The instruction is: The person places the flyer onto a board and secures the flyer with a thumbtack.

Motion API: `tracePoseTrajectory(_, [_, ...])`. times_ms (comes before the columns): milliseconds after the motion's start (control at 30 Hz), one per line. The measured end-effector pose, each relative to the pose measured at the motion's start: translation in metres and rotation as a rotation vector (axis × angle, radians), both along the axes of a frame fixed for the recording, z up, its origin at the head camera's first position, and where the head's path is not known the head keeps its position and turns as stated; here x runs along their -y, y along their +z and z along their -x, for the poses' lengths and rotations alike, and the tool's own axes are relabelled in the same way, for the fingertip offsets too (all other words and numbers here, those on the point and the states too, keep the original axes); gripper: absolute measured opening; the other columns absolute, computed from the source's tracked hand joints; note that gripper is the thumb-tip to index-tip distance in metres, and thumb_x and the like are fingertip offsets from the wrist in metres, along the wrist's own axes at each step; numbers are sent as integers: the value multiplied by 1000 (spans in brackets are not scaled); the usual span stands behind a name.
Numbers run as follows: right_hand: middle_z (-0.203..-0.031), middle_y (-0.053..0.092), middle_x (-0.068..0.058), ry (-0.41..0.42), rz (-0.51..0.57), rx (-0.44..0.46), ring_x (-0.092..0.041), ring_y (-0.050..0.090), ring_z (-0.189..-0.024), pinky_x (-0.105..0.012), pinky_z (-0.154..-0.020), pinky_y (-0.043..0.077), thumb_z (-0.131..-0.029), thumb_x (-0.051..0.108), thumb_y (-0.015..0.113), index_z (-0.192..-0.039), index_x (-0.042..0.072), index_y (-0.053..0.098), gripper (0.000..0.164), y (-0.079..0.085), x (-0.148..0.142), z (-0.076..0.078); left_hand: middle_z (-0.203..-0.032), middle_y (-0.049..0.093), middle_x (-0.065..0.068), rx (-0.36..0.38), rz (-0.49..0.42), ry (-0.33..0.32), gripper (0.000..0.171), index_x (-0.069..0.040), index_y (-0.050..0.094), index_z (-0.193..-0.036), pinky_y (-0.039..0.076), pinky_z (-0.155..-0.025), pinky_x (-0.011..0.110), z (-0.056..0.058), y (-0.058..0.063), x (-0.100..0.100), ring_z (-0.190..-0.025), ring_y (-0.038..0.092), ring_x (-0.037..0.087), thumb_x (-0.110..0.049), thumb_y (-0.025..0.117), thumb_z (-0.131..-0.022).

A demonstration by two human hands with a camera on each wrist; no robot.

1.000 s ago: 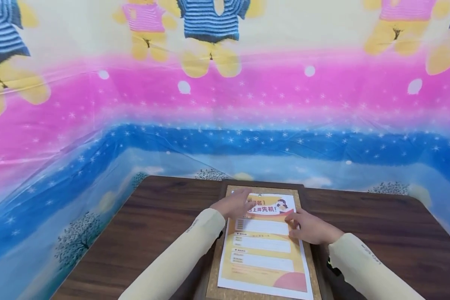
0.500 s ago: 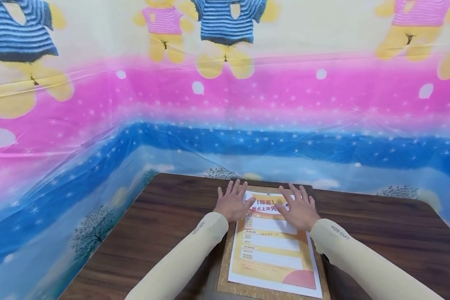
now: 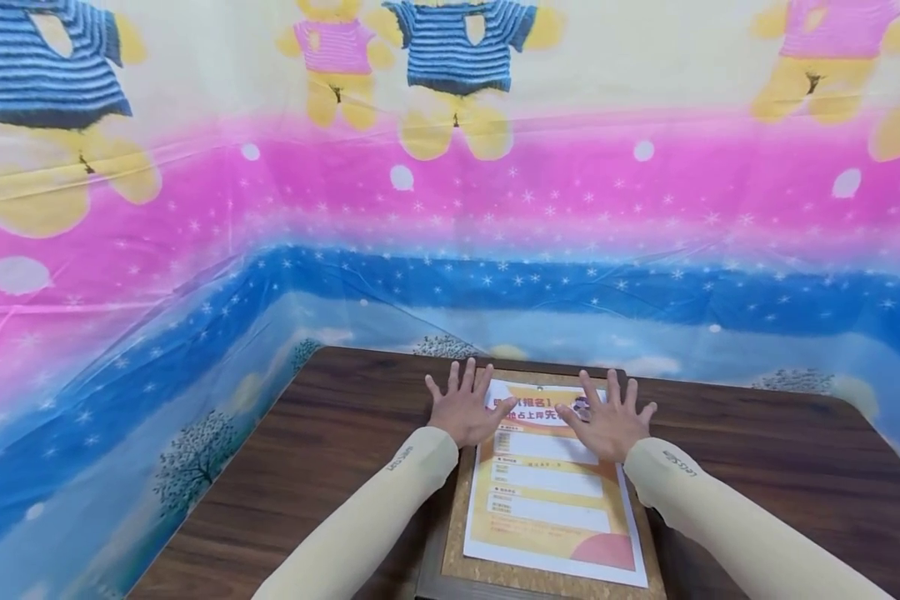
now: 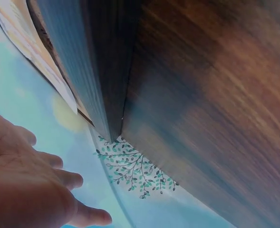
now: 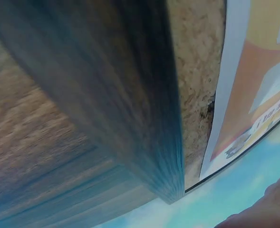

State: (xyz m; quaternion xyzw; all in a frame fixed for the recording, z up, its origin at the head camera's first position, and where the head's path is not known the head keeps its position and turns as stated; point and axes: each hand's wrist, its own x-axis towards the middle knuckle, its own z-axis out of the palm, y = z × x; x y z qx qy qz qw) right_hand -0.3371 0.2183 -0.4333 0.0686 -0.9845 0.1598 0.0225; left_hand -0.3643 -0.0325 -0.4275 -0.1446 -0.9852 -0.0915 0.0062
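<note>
A yellow and white printed poster (image 3: 547, 533) lies on a cork board (image 3: 457, 542) with a dark wooden frame (image 5: 144, 95). At the poster's top edge shows a small pin (image 3: 540, 388). Over its upper left corner is my left hand (image 3: 461, 414), fingers spread straight; the left wrist view has this hand apart from the board's edge. My right hand (image 3: 607, 423), likewise spread and holding nothing, overlaps the poster's upper right side in the head view. Only a blurred bit of that hand (image 5: 268, 209) enters the right wrist view. Both hands cover parts of the printed heading.
A dark wood-grain table (image 3: 292, 467) carries the board, whose far end is near the table's back edge. Behind and at the sides hangs a printed cloth (image 3: 450, 208) in pink, blue and cream with teddy bears.
Both hands have come off the poster's upper part, where their fingers were bent at the paper, and now spread wide over its two sides. The view has shifted slightly.
</note>
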Motion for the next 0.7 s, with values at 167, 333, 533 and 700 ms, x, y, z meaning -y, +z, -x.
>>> tracePoseTrajectory(167, [-152,-7,-28,-7,-16,-8,-56,-10,-132,-76,-90,-7,-89,72,27,-153,15,9,87,-1,-3,3,-156,-2,6,-8,2,5,78,-28,5,-152,-5,-100,68,4,2,1,-141,-5,33,-73,16,-89])
tracePoseTrajectory(333, [-153,-4,-26,3,-18,-31,-53,-10,-133,-77,-90,-7,-89,72,28,-153,15,9,87,-4,-5,4,-156,-1,5,-4,-15,-7,80,-28,6,-152,-6,-100,68,4,4,1,-140,-5,34,-75,16,-88])
tracePoseTrajectory(533, [-153,-3,-27,7,-18,-34,-53,-10,-134,-77,-89,-9,-90,70,30,-153,15,10,86,-6,-5,4,-157,-1,6,-8,-10,-24,79,-28,6,-152,-4,-100,68,1,5,-1,-140,-6,35,-74,16,-89])
tracePoseTrajectory(700, [-153,-3,-27,-2,-20,-36,-53,-10,-134,-76,-89,-10,-90,69,32,-153,15,10,85,-6,-4,5,-157,1,8,-17,-15,-25,78,-27,8,-152,-2,-100,68,0,5,-1,-140,-4,35,-73,17,-90])
